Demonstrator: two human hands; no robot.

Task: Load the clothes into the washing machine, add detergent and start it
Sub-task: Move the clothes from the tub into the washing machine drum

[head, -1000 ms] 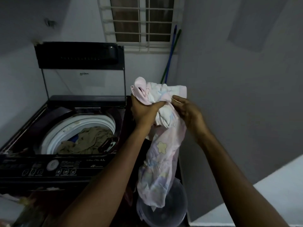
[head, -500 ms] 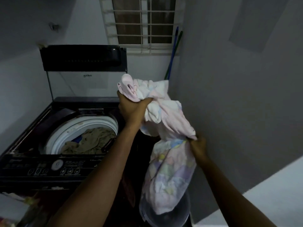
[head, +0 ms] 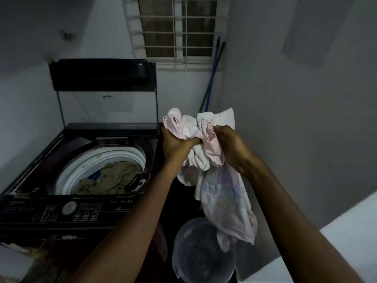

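Note:
A pale pink and white patterned cloth (head: 224, 193) hangs bunched in both my hands, to the right of the washing machine. My left hand (head: 175, 147) grips its upper left bunch. My right hand (head: 230, 147) grips the upper right bunch. The cloth's tail dangles over a clear bucket. The dark top-loading washing machine (head: 67, 213) stands at the left with its lid (head: 102, 78) raised. Olive-brown clothes (head: 114, 176) lie in its white drum (head: 81, 168).
A clear plastic bucket (head: 202, 254) stands on the floor right of the machine. Blue and green broom handles (head: 213, 74) lean in the corner under a barred window (head: 175, 27). Grey walls close in at the right and left. The control panel (head: 61, 211) faces me.
My right hand slid down the cloth half a second ago, then came back up and now grips the bunch beside my left hand. More of the cloth is gathered up.

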